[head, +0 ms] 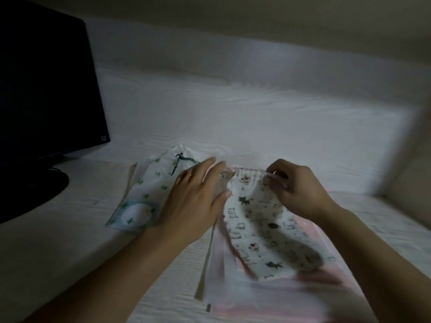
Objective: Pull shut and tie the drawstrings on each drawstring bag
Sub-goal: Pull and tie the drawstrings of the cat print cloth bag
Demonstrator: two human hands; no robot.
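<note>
A translucent bag printed with small cats [258,227] lies on the white table, its gathered top edge between my hands. My left hand [196,201] grips the left end of that top edge, fingers closed on the plastic. My right hand [298,190] pinches the drawstring at the right end of the top. To the left lies a bag with green clover prints [144,194], its dark green drawstring [178,163] tied in a knot at the top. A pink bag [291,297] lies under the cat bag.
A dark monitor [46,85] on a round stand [30,190] stands at the left. The white wood-grain table [233,117] reaches back to a pale wall. The scene is dim.
</note>
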